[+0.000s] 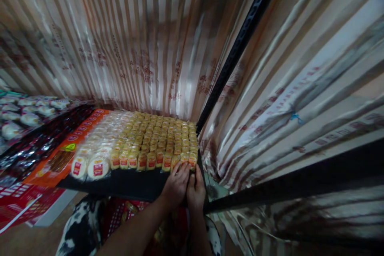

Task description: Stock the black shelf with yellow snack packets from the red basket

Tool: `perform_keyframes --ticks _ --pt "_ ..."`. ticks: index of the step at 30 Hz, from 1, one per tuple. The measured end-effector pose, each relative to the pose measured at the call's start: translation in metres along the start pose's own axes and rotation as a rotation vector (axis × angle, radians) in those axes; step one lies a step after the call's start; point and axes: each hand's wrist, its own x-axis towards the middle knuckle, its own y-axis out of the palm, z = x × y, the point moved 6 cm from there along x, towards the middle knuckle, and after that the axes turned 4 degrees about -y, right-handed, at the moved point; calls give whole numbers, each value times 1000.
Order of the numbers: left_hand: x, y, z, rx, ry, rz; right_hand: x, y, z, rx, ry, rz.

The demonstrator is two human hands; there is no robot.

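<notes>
We are pinching a yellow packet [192, 159] with both hands, left hand [175, 187] and right hand [196, 191] clenched on it at the shelf [132, 186] corner; nudging the packed rows [156, 136] could topple neighbours.

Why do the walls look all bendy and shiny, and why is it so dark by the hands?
Head view: the wide lens bends the striped foil walls and black shelf bar; light glares off the foil; the right side smears with blur; the left hand and right hand sit in dim shadow by the yellow packets.
</notes>
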Motion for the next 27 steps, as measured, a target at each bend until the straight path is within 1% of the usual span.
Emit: perform_keyframes --ticks 3,6,8,11,13,14,15,17,18,20,22,24,26,27 --pt "-1 1 -2 20 23 10 2 -2 -3 20 -9 9" --pt "-1 3 -3 16 41 36 2 -4 -3 9 -57 -13" --pt "0 2 -4 -5 52 33 3 -5 -3 -4 -90 -27" --pt "-4 -6 -7 -97 50 -15 1 -10 2 3 -131 -68" --pt "-14 -15 -10 -199 5 -43 -6 -17 11 9 -177 -100" --pt "-22 -18 -11 -258 -24 -34 -13 -21 17 10 -198 -112" --pt "-32 -21 -14 -321 -55 -4 -23 -25 22 14 -212 -114" --pt "-60 -26 -18 -446 -126 106 -48 -30 30 31 -209 -87" --pt "-76 -28 -19 -511 -162 173 -62 -30 31 38 -192 -46" --pt "-111 -31 -20 -628 -245 299 -92 -23 31 40 -144 82" --pt "-144 -32 -16 -716 -326 418 -120 -9 24 25 -84 234" --pt "-173 -25 -7 -762 -455 567 -141 10 12 1 -5 371" --pt "-199 -12 6 -768 -649 706 -153 32 -4 -64 89 490" --pt "-210 -4 13 -771 -772 756 -156 43 -13 -114 128 543"
